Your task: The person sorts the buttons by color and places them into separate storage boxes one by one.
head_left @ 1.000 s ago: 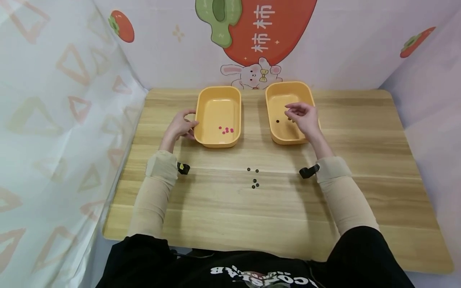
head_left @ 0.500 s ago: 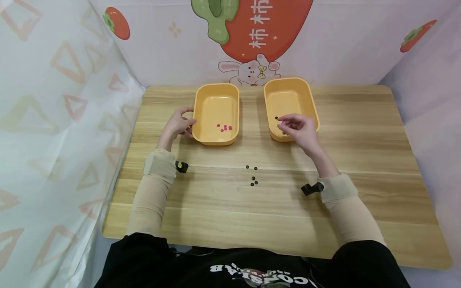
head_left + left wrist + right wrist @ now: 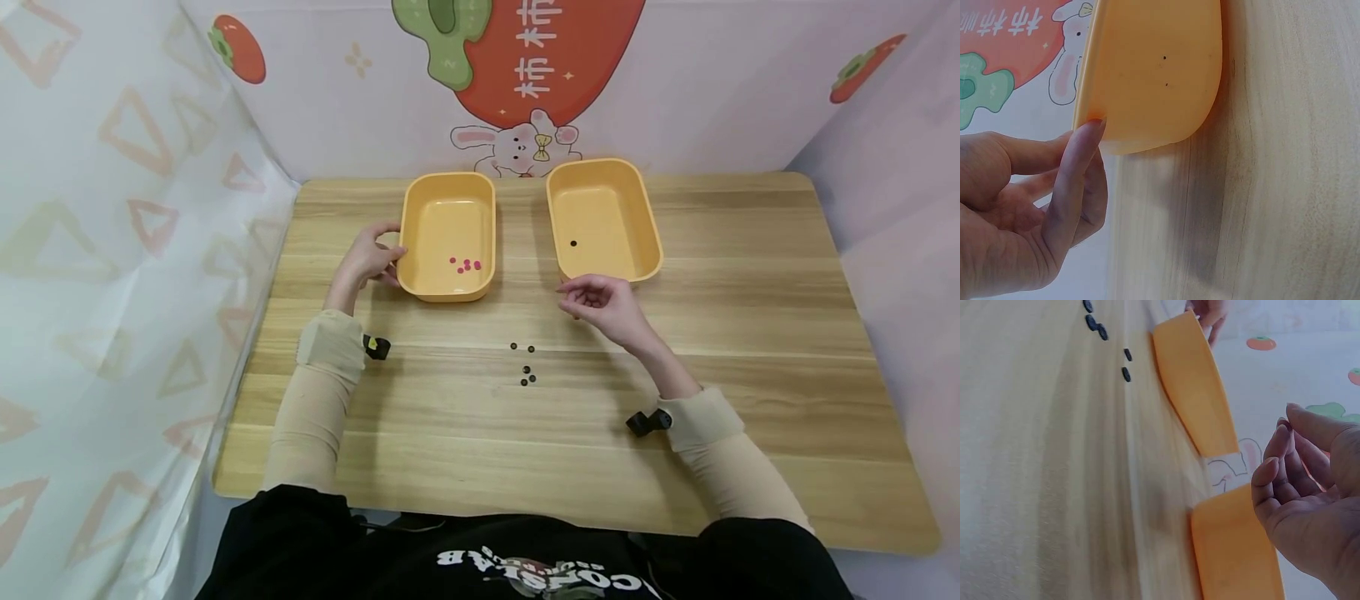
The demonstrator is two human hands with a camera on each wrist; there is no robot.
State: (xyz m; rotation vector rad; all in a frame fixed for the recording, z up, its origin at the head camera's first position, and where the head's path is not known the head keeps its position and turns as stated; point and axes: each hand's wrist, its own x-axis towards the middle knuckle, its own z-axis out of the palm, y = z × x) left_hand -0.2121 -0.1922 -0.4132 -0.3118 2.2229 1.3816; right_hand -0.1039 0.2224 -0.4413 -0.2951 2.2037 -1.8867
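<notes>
My left hand pinches the left rim of the yellow box that holds several small pink discs. The left wrist view shows that grip, thumb and fingers at the rim. Over the table, just in front of the second yellow box, hovers my right hand. Its fingers are loosely bent with nothing between them in the right wrist view. One small black disc lies inside that second box. Several more black button-like discs lie loose on the table, left of and nearer than my right hand.
Both boxes stand side by side near the back edge of the wooden table, with a gap between them. Behind them hangs a printed cloth. A black wrist camera is strapped on each forearm.
My right hand has come back from over the right box to in front of it, leaving the black disc inside in view. The left hand keeps its hold on the left box.
</notes>
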